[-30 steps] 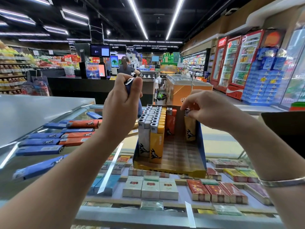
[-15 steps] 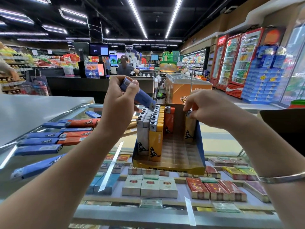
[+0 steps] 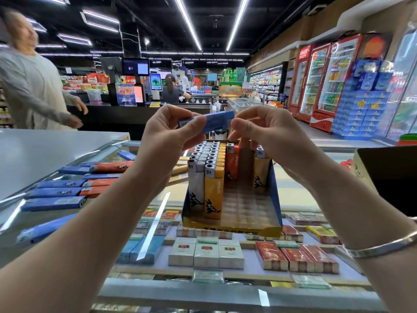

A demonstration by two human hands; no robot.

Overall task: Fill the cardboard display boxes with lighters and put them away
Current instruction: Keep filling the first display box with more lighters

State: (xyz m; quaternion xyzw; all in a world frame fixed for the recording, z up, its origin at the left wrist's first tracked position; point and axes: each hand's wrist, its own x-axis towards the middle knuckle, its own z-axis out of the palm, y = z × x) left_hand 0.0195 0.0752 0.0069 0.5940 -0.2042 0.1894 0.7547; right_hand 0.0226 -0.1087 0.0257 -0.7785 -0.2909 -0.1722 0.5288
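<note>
Both grips pinch your blue lighter (image 3: 208, 123) level above the display box (image 3: 232, 224), probably to turn it upright for slotting in.

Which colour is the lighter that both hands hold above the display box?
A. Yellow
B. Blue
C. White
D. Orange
B: the lighter held between the left hand and the right hand above the display box is blue; the orange, white and yellow ones stand inside the box.
</note>
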